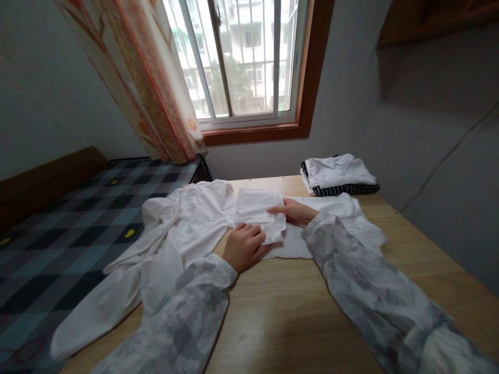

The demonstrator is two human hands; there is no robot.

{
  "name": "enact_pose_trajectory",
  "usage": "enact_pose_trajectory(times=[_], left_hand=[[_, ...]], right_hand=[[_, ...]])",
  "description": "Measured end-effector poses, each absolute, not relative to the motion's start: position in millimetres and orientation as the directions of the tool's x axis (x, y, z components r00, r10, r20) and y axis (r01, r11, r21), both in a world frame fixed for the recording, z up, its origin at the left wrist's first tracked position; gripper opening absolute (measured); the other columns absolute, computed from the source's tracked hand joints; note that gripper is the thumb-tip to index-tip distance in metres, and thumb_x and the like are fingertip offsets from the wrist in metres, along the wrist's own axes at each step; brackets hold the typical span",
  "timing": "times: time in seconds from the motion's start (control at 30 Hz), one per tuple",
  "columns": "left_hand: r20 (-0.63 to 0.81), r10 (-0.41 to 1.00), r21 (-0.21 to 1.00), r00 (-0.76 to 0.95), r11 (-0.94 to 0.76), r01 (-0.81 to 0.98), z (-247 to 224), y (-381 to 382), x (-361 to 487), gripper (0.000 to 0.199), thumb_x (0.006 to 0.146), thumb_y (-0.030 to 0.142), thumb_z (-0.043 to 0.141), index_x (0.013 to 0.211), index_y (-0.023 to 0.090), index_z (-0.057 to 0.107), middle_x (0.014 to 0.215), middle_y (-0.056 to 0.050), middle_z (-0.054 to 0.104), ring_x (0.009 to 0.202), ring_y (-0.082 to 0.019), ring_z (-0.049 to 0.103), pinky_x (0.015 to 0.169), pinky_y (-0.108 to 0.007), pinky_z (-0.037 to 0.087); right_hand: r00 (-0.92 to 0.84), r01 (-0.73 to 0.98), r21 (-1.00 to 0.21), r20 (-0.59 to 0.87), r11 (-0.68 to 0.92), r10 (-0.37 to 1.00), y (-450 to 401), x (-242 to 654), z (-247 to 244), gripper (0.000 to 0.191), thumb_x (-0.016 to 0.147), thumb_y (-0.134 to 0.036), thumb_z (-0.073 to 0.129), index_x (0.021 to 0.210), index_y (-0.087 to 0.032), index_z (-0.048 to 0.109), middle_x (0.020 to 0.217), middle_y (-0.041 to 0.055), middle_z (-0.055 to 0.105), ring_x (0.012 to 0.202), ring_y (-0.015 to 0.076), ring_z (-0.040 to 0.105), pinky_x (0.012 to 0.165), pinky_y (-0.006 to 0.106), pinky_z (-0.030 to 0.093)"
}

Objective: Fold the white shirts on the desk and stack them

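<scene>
2 hands on a small white fold

We have both hands on a small white fold (259,202) in the middle of the wooden surface (273,306). Our right hand (298,212) pinches its right side, thumb on top and the other fingers mostly hidden. Our left hand (242,248) has its fingers bent over the near edge. We cannot tell how hard they press, or if they grip at all.

To the left lies a big white shirt (200,208), loose and full of creases, with 1 long part running down near the edge by the checked bed (89,208). To the right, a flat white cloth (345,208) lies partly under our right hand. We cannot tell if all 3 white parts join. A neat pile (341,174) sits at the far right, white on top with dark stripes below.

The layers could slip apart if our right hand lets go too soon. If our left hand pushes too hard, the near edge could bunch up. If the parts do join, a tug could drag the rest crooked. The long part could also slide off if pulled toward the bed.
</scene>
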State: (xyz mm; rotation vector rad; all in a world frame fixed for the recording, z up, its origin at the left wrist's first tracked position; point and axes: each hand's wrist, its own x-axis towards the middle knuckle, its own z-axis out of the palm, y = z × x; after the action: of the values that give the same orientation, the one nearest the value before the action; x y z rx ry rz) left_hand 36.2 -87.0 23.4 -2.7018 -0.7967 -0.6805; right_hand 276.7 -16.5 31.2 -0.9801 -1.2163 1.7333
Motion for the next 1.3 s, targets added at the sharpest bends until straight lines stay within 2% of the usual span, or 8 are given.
enact_pose_trajectory(times=[0.17, 0.3, 0.43, 0.57, 0.97, 1.1, 1.2, 1.3], left_hand=[[0.547, 0.42, 0.02, 0.724, -0.871, 0.491, 28, -92, 38, 0.035, 0.111, 0.045, 0.062, 0.086, 0.022, 0.07, 0.096, -0.008, 0.074, 0.086, -0.023, 0.069, 0.081, -0.039, 0.051], [0.581, 0.479, 0.315, 0.658, -0.878, 0.361, 33, -95, 30, 0.043, 0.096, 0.065, 0.076, 0.091, 0.023, 0.069, 0.098, -0.008, 0.075, 0.083, -0.022, 0.07, 0.074, -0.035, 0.054], [0.653, 0.686, 0.589, 0.322, -0.727, 0.353, 28, -80, 19, 0.037, 0.111, 0.051, 0.056, 0.091, 0.023, 0.07, 0.107, -0.011, 0.076, 0.102, -0.025, 0.073, 0.093, -0.038, 0.057], [0.52, 0.854, 0.779, -0.021, -0.465, 0.421, 8, -57, 15, 0.028, 0.107, 0.047, 0.063, 0.097, 0.022, 0.07, 0.108, -0.008, 0.073, 0.098, -0.024, 0.071, 0.084, -0.036, 0.058], [0.317, 0.947, 0.823, 0.055, -0.303, 0.481, -11, -47, 13, 0.048, 0.092, 0.059, 0.079, 0.122, 0.022, 0.067, 0.083, 0.001, 0.07, 0.069, -0.018, 0.062, 0.066, -0.031, 0.048], [0.305, 0.949, 0.83, 0.083, -0.308, 0.464, -13, -46, 11, 0.047, 0.09, 0.056, 0.078, 0.121, 0.023, 0.066, 0.071, 0.006, 0.062, 0.064, -0.017, 0.058, 0.063, -0.028, 0.042], [0.31, 0.946, 0.808, 0.093, -0.314, 0.5, -11, -48, 12, 0.044, 0.091, 0.053, 0.076, 0.121, 0.023, 0.064, 0.069, 0.008, 0.058, 0.062, -0.017, 0.056, 0.064, -0.028, 0.041], [0.331, 0.938, 0.764, 0.1, -0.329, 0.554, -5, -51, 14, 0.04, 0.092, 0.049, 0.074, 0.119, 0.023, 0.063, 0.065, 0.009, 0.052, 0.062, -0.017, 0.055, 0.065, -0.028, 0.04]], right_hand=[[-0.385, -0.068, -0.986, -0.115, -0.153, 0.916, -17, 279, 35, 0.033, 0.076, -0.019, 0.098, 0.105, -0.016, 0.084, 0.107, 0.0099, 0.087, 0.106, 0.0277, 0.081, 0.098, 0.036, 0.068], [-0.391, -0.111, -0.976, -0.13, -0.187, 0.911, -14, 282, 29, 0.04, 0.07, -0.016, 0.097, 0.108, -0.017, 0.083, 0.107, 0.0103, 0.087, 0.11, 0.0298, 0.082, 0.105, 0.042, 0.066], [-0.376, -0.137, -0.965, -0.158, -0.224, 0.913, -12, 286, 25, 0.044, 0.068, -0.016, 0.094, 0.11, -0.017, 0.081, 0.113, 0.0117, 0.087, 0.11, 0.0303, 0.083, 0.108, 0.045, 0.065], [-0.396, -0.191, -0.956, -0.131, -0.222, 0.909, -14, 290, 25, 0.051, 0.067, -0.018, 0.09, 0.117, -0.019, 0.081, 0.121, 0.0111, 0.086, 0.113, 0.0316, 0.082, 0.105, 0.044, 0.067], [-0.427, -0.134, -0.971, -0.122, -0.196, 0.896, -13, 309, 21, 0.06, 0.066, -0.028, 0.092, 0.124, -0.025, 0.078, 0.113, 0.0072, 0.086, 0.108, 0.0329, 0.082, 0.1, 0.047, 0.068], [-0.411, 0.181, -0.967, -0.24, -0.18, 0.879, -7, 323, 33, 0.059, 0.07, -0.038, 0.095, 0.122, -0.02, 0.074, 0.094, 0.0077, 0.084, 0.084, 0.0289, 0.08, 0.08, 0.041, 0.068], [-0.148, 0.667, -0.73, -0.326, -0.149, 0.934, -8, 334, 54, 0.062, 0.079, -0.043, 0.093, 0.129, -0.017, 0.069, 0.081, 0.0071, 0.079, 0.071, 0.0281, 0.076, 0.07, 0.039, 0.062], [0.089, 0.879, -0.472, 0.042, -0.059, 0.995, -17, 329, 74, 0.058, 0.093, -0.049, 0.081, 0.138, -0.016, 0.065, 0.099, 0.0137, 0.081, 0.095, 0.0337, 0.078, 0.089, 0.044, 0.061]])
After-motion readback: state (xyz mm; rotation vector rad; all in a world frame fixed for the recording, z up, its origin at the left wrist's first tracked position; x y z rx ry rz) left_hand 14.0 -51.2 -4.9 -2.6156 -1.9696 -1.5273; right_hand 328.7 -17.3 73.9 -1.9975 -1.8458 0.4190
